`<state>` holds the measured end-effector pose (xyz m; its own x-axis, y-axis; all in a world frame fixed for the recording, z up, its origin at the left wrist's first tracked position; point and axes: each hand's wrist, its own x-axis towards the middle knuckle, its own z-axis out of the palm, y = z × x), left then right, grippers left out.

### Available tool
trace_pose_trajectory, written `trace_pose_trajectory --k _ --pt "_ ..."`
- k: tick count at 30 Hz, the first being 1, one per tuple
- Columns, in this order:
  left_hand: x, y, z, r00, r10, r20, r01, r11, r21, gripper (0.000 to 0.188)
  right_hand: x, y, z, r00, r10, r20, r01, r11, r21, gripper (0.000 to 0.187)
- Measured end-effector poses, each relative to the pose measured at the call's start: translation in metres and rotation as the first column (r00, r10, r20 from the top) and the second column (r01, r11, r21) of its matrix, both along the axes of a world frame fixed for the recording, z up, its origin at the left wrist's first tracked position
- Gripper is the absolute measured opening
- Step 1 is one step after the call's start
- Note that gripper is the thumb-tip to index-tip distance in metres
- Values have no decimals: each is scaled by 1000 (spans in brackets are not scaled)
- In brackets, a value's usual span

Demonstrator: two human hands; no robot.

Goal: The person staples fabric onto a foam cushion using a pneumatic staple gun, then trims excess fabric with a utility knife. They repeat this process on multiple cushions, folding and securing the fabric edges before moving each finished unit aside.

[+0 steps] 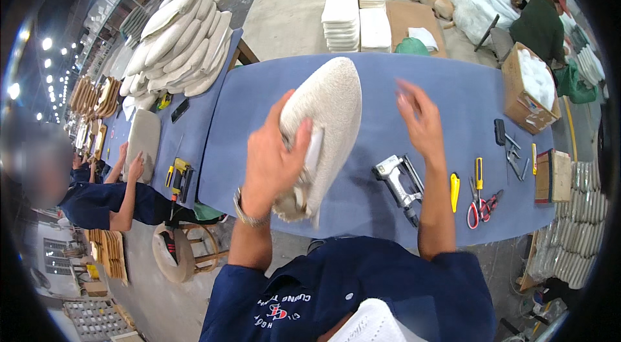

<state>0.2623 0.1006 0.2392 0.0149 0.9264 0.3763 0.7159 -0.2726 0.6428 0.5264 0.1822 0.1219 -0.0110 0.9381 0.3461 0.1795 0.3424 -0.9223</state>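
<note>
Handling of a padded seat piece held above a tabletop. The pale pad (336, 99) stands on edge and tilted, raised over the blue tabletop (246, 96) left of its middle; the narrow end points toward the far edge, the lower end toward the near edge. The left hand (278, 157) pinches it at the left side, thumb across the face toward the viewer, the other fingers partly hidden behind. The right hand (420, 119) is empty and apart from the pad, its fingers loosely extended, the thumb standing off. Judged by looks, the pad is light enough for one hand, soft at the surface and probably stiffer within, since it keeps its shape without sagging. The nubby cover should grip well and is unlikely to slip or break. The loose fabric (294, 205) at the lower end would give a poor hold, as it may bunch or pull. A firmer grip should lie around the thick middle, with the free right rim offering a place for the second hand. Near the tabletop's near edge lies a stapler (399, 183); scissors (475, 208) lie toward the right edge
</note>
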Motion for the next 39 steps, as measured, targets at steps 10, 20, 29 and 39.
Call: trace_pose_trajectory --k 10,20,29,39 --pt "51 -51 -58 969 36 245 -52 997 59 61 -108 21 39 949 184 -255 -166 982 91 68" --pt "14 -42 -63 991 4 135 -32 977 210 59 -136 17 57 946 140 294 -275 828 489 52" --pt "-24 -34 -49 981 -10 191 -8 995 95 60 -180 53 90 937 324 131 -313 945 -96 73" --pt "-115 -184 -88 875 308 375 -314 948 -47 81 -212 4 -175 974 175 -144 -216 907 -362 73"
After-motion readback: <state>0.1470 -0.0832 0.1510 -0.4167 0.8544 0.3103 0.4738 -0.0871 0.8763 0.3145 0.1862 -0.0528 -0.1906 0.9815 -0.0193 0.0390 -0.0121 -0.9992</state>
